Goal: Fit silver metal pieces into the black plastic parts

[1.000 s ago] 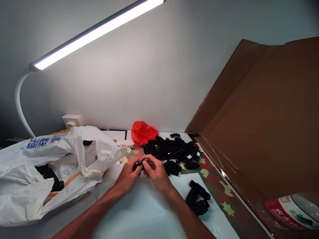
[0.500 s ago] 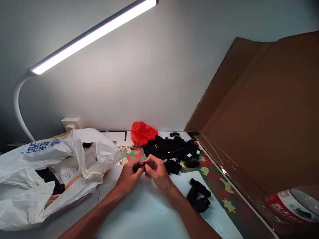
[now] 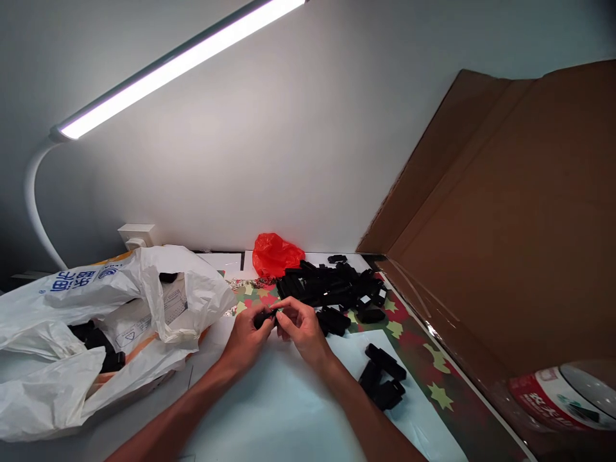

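Observation:
My left hand [image 3: 249,338] and my right hand [image 3: 301,330] meet over the white sheet [image 3: 283,410], fingertips pinched together on one small black plastic part [image 3: 266,317]. Most of that part is hidden by my fingers. Just beyond my hands lies a heap of similar black parts [image 3: 332,290]. A smaller cluster of black parts [image 3: 382,378] sits to the right of my right forearm.
A white plastic bag [image 3: 96,321] holding more black parts fills the left side. A red bag [image 3: 276,254] lies by the wall. An open cardboard box flap [image 3: 505,224] rises on the right, a lamp bar [image 3: 183,61] overhead, a round container [image 3: 563,398] at bottom right.
My hands stay pinched on the same small part, shifting only slightly. The view has drifted a little.

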`<state>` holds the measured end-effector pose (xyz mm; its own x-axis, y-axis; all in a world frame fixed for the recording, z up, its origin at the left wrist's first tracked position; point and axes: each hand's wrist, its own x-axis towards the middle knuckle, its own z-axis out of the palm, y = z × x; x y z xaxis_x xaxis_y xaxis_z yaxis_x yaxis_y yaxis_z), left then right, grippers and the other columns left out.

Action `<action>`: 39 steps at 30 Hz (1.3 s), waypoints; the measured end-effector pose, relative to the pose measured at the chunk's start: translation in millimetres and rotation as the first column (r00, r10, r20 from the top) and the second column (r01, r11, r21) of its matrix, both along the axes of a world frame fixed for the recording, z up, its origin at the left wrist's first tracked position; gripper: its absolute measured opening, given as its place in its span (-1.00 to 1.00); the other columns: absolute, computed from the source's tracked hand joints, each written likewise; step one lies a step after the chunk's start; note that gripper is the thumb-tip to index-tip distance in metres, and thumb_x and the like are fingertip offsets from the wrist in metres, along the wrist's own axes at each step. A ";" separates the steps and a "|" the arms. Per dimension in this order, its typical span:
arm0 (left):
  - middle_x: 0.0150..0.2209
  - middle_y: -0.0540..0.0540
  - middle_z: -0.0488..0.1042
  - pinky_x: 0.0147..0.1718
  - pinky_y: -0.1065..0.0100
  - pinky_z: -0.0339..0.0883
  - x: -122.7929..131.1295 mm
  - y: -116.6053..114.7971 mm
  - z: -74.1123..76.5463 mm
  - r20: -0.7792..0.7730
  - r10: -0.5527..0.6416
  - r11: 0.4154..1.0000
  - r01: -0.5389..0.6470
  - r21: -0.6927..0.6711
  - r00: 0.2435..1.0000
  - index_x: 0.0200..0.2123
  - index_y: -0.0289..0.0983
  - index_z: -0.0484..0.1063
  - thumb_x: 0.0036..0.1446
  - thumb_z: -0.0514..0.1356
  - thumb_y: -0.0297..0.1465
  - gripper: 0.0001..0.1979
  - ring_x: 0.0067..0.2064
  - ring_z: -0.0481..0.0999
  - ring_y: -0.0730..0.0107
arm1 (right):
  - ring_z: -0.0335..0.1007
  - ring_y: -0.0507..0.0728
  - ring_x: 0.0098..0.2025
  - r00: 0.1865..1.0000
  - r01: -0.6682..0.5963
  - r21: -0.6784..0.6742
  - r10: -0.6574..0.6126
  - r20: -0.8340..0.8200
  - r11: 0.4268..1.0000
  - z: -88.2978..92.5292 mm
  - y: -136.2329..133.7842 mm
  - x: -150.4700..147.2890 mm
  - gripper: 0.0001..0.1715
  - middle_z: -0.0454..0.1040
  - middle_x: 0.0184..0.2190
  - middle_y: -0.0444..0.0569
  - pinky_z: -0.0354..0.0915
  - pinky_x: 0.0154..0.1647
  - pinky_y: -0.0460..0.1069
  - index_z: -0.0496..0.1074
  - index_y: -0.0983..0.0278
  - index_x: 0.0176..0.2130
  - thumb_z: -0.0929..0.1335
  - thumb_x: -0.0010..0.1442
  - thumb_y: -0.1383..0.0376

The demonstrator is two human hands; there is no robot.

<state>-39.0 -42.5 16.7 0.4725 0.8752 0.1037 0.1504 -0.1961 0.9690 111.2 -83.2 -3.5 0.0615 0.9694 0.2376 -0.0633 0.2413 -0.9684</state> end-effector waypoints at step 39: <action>-0.46 0.00 0.45 -0.36 0.38 0.21 0.6 3.3 -8.7 0.045 -0.009 0.999 0.007 0.051 0.999 -0.39 -0.30 0.47 0.16 0.16 -0.29 -0.79 -0.38 0.37 0.38 | 0.30 0.02 -0.49 0.934 0.136 0.277 -0.216 0.283 0.951 54.2 -14.5 -2.7 -0.75 0.52 -0.42 -0.11 0.23 -0.48 -0.08 0.56 0.26 -0.23 0.34 0.38 0.19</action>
